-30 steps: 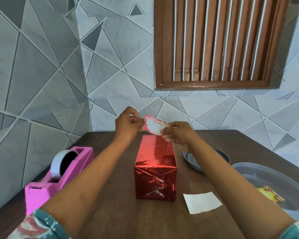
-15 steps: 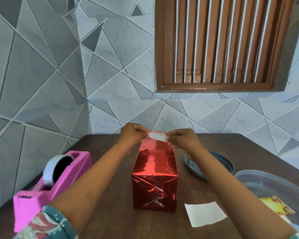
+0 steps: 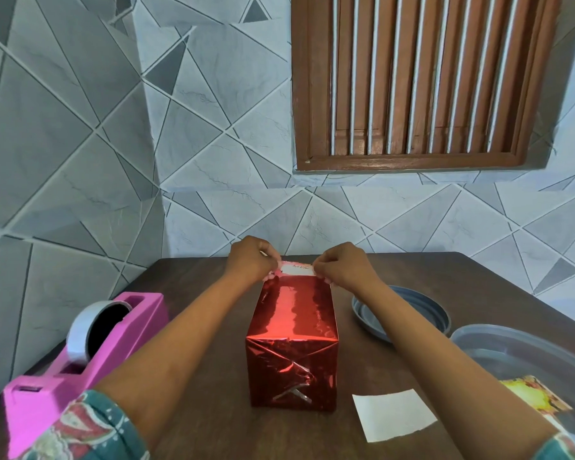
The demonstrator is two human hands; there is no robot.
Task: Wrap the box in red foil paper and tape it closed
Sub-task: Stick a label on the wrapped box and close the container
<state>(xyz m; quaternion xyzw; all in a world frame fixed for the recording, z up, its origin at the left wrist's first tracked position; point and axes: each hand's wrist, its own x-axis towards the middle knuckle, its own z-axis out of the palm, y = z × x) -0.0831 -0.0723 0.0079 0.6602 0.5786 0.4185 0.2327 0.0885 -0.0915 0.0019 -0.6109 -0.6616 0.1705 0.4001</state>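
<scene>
Here, my left hand (image 3: 251, 260) and right hand (image 3: 342, 265) each pinch one end of a small white label (image 3: 297, 269), holding it at the far top edge of the box (image 3: 294, 330). The box, covered in red foil, stands mid-counter (image 3: 213, 419). A pink tape dispenser (image 3: 80, 360) sits by the counter's left edge. A white paper slip (image 3: 394, 414) lies just right of the box, toward the near edge.

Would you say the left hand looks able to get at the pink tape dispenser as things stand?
Probably yes, once freed. The left hand pinches a small white card over the far end of the red foil-wrapped box; the pink tape dispenser stands beside that forearm, with nothing between.
</scene>
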